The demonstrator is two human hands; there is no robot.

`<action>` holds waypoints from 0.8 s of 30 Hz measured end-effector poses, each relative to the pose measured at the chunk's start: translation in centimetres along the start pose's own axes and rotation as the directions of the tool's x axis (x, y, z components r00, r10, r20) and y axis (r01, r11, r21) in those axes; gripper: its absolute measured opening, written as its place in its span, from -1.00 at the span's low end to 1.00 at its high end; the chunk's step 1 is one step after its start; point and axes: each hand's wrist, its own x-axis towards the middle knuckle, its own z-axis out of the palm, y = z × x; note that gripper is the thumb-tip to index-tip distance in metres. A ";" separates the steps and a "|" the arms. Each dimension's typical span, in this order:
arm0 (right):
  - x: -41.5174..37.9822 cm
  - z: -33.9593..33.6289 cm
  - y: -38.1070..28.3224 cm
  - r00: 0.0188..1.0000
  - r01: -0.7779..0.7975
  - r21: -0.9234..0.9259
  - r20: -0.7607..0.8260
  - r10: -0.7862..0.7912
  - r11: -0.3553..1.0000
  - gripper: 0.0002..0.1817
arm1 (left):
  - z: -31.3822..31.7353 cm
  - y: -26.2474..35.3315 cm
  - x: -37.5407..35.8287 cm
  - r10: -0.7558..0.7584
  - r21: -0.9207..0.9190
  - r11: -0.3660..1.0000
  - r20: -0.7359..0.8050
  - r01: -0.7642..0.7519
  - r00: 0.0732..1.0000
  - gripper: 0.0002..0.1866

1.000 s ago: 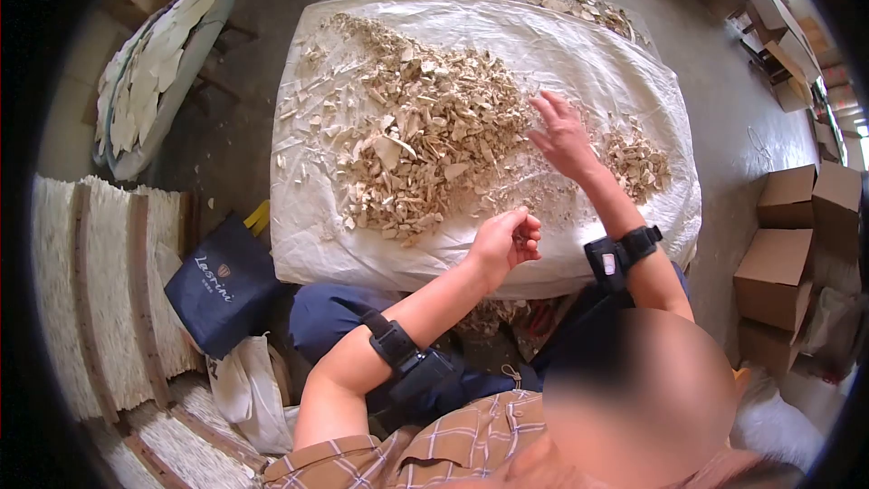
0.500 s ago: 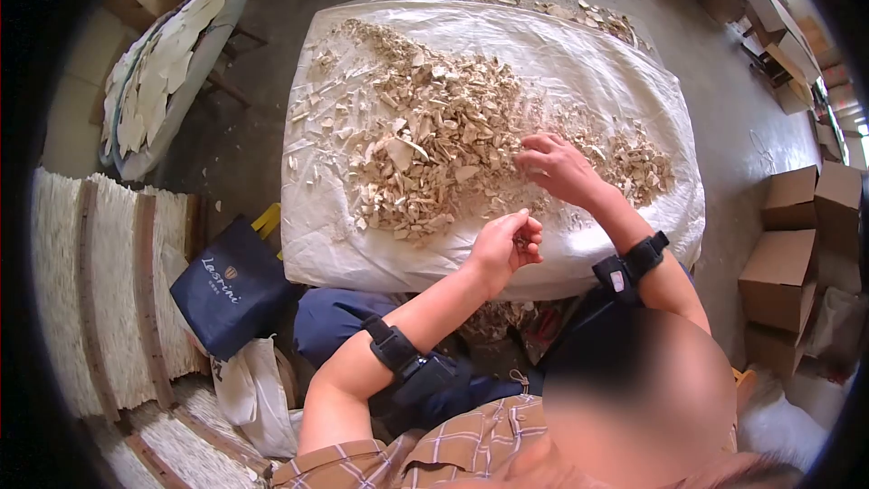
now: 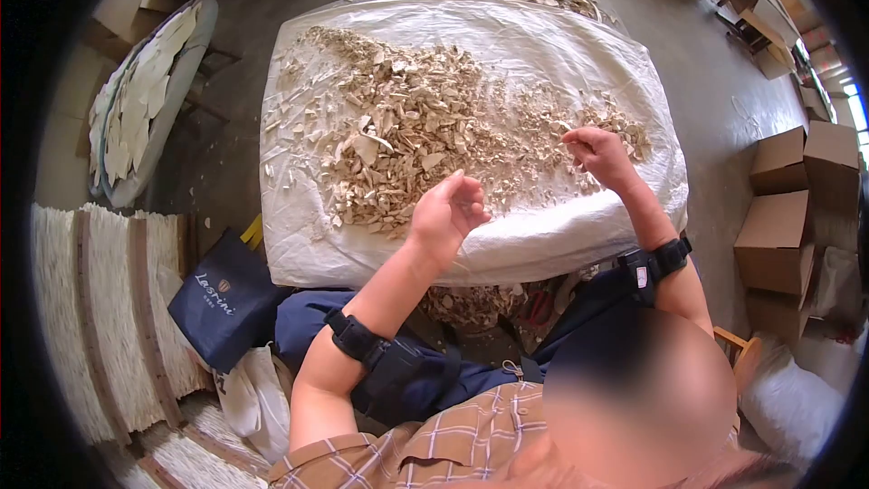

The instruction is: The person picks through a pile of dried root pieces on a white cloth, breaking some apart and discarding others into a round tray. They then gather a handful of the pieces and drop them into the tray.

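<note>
Since the earlier frame, over a table (image 3: pixel 561 249) draped in wrinkled white cloth, brought from the broad pile of beige, irregular chips (image 3: pixel 398 127) to the smaller heap (image 3: pixel 635 134) the right hand (image 3: pixel 602 156), tightly curled, and moved forward the left hand (image 3: pixel 448 217), half closed, any hold in either unclear. Best pinch lightly, palms clear of loose bits. Nearby, see an oval tray (image 3: pixel 201 36) bearing flat pale sheets (image 3: pixel 145 91), brown cardboard boxes (image 3: pixel 769 258) and a navy bag (image 3: pixel 217 308), contents hidden.

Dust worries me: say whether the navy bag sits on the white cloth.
No, the navy bag is left of the white cloth.
</note>
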 end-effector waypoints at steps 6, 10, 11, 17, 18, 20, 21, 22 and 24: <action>0.7 0.7 -0.2 0.984 0.162 -0.254 -0.030 -0.175 0.953 -0.70 | 0.6 1.2 0.3 0.046 -0.043 0.998 0.023 -0.045 0.999 -0.76; 1.3 0.0 0.5 0.984 0.131 -0.316 -0.077 -0.163 0.940 -0.66 | 0.8 2.2 0.3 0.084 -0.060 0.995 0.036 -0.082 0.996 -0.77; 1.3 -0.1 0.5 0.970 0.144 -0.370 -0.130 -0.205 0.918 -0.66 | 0.9 2.5 0.3 0.083 -0.058 0.995 0.036 -0.081 0.996 -0.77; 0.1 0.8 1.5 0.982 0.174 -0.501 0.021 -0.189 0.848 -0.93 | 0.9 3.9 0.5 0.147 -0.090 0.986 0.054 -0.142 0.988 -0.78; 0.1 1.1 1.8 0.979 0.182 -0.530 0.015 -0.206 0.828 -0.93 | 0.9 4.0 0.6 0.150 -0.097 0.985 0.057 -0.144 0.987 -0.78; 0.1 1.4 2.2 0.977 0.192 -0.549 0.024 -0.214 0.813 -0.89 | 1.1 4.1 0.6 0.164 -0.086 0.983 0.045 -0.159 0.985 -0.78; 0.3 1.3 2.4 0.977 0.191 -0.549 0.026 -0.211 0.813 -0.89 | 1.2 4.0 0.6 0.161 -0.087 0.984 0.044 -0.157 0.986 -0.78; 0.4 1.1 2.6 0.982 0.170 -0.529 0.019 -0.188 0.832 -0.87 | 1.3 4.0 0.6 0.168 -0.080 0.983 0.041 -0.164 0.985 -0.78; 0.9 0.0 1.8 0.999 0.028 -0.410 0.034 -0.015 0.912 -0.83 | 1.2 3.9 0.8 0.169 -0.074 0.983 0.037 -0.166 0.985 -0.79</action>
